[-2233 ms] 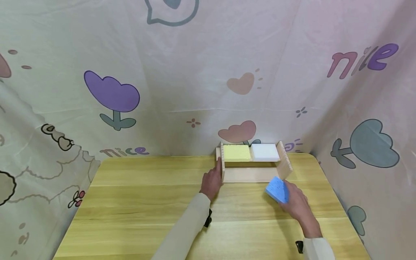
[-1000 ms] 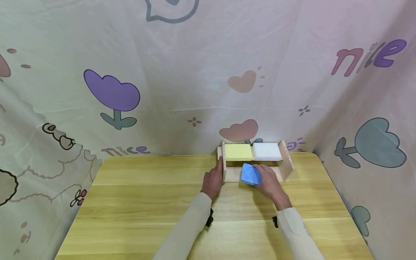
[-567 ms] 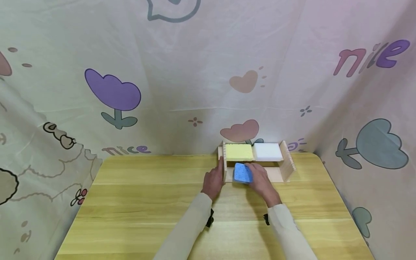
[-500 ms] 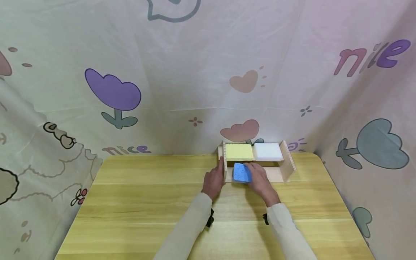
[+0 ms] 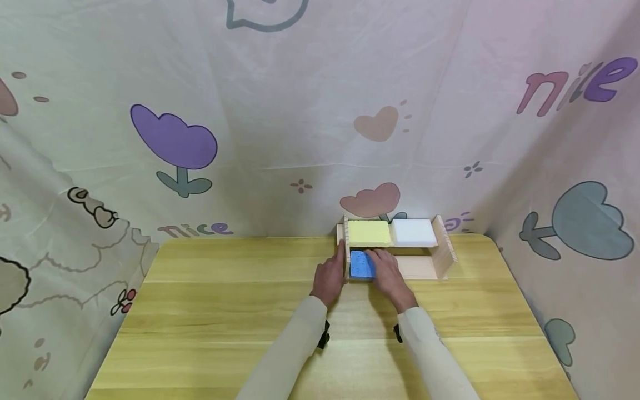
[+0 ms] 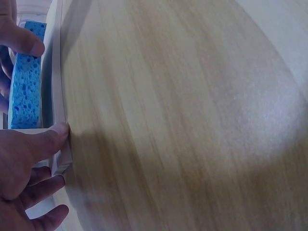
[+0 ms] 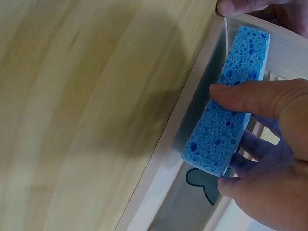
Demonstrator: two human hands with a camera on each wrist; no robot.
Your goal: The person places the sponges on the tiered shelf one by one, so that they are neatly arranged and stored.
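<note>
A small two-level wooden rack (image 5: 419, 268) stands near the table's back edge. My right hand (image 5: 389, 273) pinches a blue sponge (image 5: 361, 264) between thumb and fingers, at the left end of the rack's lower level, close to the side panel. In the right wrist view the sponge (image 7: 226, 106) shows its porous narrow side, with my thumb across it. My left hand (image 5: 328, 278) holds the rack's left side panel. The left wrist view has that thumb at the panel's front corner and the other fingers on its outer side.
On the rack's upper level a yellow sponge (image 5: 369, 232) lies beside a white sponge (image 5: 414, 232). A patterned cloth (image 5: 270, 139) hangs close behind the rack and along the sides of the wooden table (image 5: 225, 311).
From right of the rack, my right hand has carried the blue sponge left and into the lower level's left end. My left hand has stayed on the side panel.
</note>
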